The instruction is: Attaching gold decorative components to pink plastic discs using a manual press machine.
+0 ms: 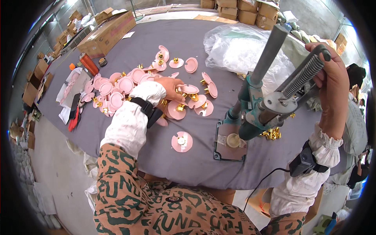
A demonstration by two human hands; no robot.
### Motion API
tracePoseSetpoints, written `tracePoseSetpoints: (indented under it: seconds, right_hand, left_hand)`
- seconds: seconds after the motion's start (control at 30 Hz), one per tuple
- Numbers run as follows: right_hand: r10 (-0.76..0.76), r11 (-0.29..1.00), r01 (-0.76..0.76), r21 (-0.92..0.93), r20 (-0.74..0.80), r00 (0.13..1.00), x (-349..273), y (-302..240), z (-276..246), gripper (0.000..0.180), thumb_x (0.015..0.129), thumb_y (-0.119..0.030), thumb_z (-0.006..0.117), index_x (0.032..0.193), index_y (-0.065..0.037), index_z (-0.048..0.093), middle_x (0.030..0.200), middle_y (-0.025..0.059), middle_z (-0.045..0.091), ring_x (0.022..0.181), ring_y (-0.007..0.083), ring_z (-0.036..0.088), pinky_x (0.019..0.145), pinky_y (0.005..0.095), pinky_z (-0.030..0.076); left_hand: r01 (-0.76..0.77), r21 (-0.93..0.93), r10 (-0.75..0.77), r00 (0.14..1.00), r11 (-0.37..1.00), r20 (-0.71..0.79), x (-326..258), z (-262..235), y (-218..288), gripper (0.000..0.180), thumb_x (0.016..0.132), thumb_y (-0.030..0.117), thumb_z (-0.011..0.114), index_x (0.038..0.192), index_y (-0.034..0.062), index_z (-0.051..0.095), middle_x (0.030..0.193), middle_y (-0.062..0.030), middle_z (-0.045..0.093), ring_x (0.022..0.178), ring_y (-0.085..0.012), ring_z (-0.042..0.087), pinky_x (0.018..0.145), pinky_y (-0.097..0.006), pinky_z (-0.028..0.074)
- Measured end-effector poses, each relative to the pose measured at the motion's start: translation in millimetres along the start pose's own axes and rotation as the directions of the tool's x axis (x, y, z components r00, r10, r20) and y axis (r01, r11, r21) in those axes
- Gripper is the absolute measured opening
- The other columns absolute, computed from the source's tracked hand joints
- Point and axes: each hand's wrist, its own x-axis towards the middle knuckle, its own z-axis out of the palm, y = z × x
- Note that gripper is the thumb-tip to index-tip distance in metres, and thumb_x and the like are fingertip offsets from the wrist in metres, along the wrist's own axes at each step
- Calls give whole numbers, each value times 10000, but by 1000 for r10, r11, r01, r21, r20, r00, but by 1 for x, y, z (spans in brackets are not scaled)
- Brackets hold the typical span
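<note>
Amid a spread of pink discs with gold metal fittings, my left hand (pixel 169 89) has its fingers closed at the edge of one pink disc (pixel 190 89); its fingertips are partly hidden. High on the right, my right hand (pixel 333 72) wraps round the lever handle (pixel 319 51) of a green hand press (pixel 252 94). A coil spring (pixel 303 76) runs beside that handle. Under the press's ram, a round pale seat (pixel 234 140) sits on the base plate. One pink disc (pixel 182 141) with a white centre and clear tape lies apart, left of the press.
Small gold fittings (pixel 273 134) lie in a heap right of the press. Behind it spreads clear plastic sheeting (pixel 239 47). At left are red-handled scissors (pixel 74 122), an orange-brown cylinder (pixel 89 64) and a long cardboard box (pixel 107 35). Grey cloth (pixel 156 150) covers the table.
</note>
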Motion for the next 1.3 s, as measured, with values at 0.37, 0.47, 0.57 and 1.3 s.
tracePoseSetpoints:
  seconds: [0.37, 0.47, 0.57, 1.3]
  right_hand:
    - [10, 999, -10, 33, 20, 1000, -7, -12, 22, 220, 843, -246, 651, 902, -35, 673, 518, -63, 372, 456, 50, 336, 584, 233, 409]
    - [-2, 1000, 2, -7, 15, 1000, -8, 1, 7, 215, 867, -218, 617, 922, -19, 677, 536, -54, 395, 459, 59, 347, 568, 228, 407]
    - [-27, 1000, 27, -15, -23, 999, -11, -4, 3, 169, 905, -209, 559, 775, -101, 549, 553, -65, 361, 464, 42, 331, 604, 228, 416]
    - [-673, 478, 602, -640, 174, 719, -77, 0, 16, 273, 885, 68, 488, 1103, -5, 635, 764, 40, 586, 565, 88, 452, 674, 224, 486]
  left_hand:
    - [-449, 460, 624, 691, 766, -365, 72, 57, 61, 176, 763, 112, 634, 933, 143, 671, 911, -54, 662, 982, -293, 587, 865, -390, 462]
    - [-534, -149, 277, 634, 832, -722, 44, 47, 80, 128, 851, 163, 613, 956, 104, 657, 828, -98, 664, 750, -247, 631, 666, -373, 494]
    - [-349, -918, 23, 936, 189, -351, -13, 49, 109, 210, 893, 62, 572, 1096, 88, 620, 765, -49, 611, 567, -98, 557, 506, -249, 468]
    - [-354, -540, -39, 810, 763, -586, -67, 146, 183, 332, 643, 258, 796, 929, 114, 709, 1202, -77, 584, 1152, -304, 468, 989, -408, 351]
